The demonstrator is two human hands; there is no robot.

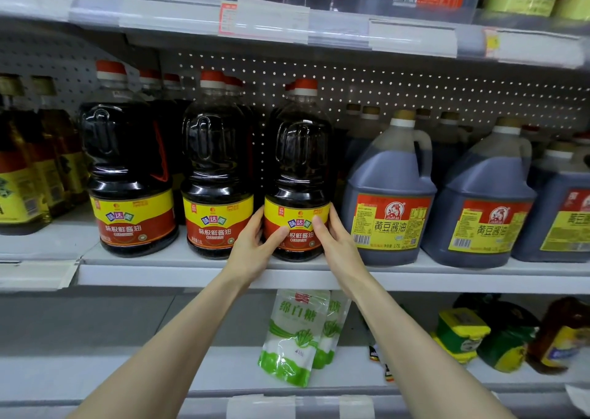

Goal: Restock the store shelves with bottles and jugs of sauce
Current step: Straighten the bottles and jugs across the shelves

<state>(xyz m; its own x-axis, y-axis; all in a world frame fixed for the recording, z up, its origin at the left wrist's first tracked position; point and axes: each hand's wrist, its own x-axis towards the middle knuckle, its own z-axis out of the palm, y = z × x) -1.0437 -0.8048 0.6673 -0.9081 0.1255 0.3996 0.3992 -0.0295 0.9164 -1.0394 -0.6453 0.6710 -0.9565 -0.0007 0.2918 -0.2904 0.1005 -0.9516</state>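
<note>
The dark plastic soy-sauce bottle with the red cap and yellow-and-red label (298, 163) stands upright at the front edge of the white metal middle shelf (191, 275), rightmost in a row of matching bottles (217, 169) and just beside a grey handled jug of dark sauce (389, 195) on its right. The left grip (252, 246) wraps the label's left side and the right grip (335, 243) its right side, each partly closed round the bottle. Both thumbs lie on the label front.
</note>
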